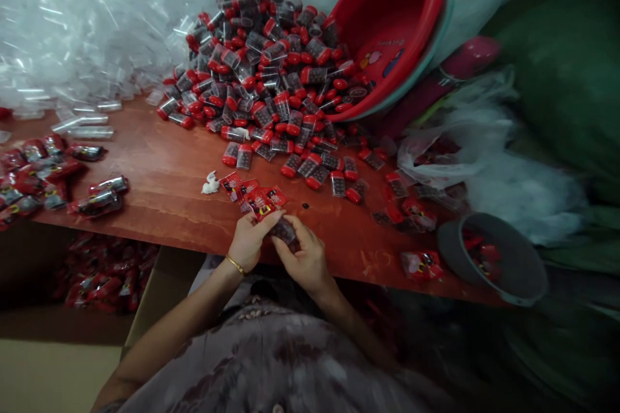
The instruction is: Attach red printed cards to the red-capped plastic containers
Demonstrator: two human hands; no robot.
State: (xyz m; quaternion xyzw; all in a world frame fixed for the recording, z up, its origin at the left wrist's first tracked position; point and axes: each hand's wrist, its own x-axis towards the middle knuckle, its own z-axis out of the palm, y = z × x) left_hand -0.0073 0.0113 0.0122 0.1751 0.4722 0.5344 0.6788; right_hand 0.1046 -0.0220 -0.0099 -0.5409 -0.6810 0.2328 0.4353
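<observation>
Close to the table's front edge, my left hand (249,240) and my right hand (306,255) are closed on one small clear plastic container (284,230) with dark contents. My fingers cover part of it. Just beyond my left fingertips lie several red printed wrappers (259,197), fanned out and overlapping; whether one of them touches the container is unclear. A crumpled white scrap (210,183) lies left of the wrappers. Further back rises a large heap of red-capped clear containers (271,71), some standing loose at its front.
A red basin (387,19) leans tilted at the heap's right. Clear empty tubes (87,32) are piled at the back left, with wrapped red pieces (39,174) before them. A cardboard box (145,297) sits below left, a grey bowl (491,261) on the right edge.
</observation>
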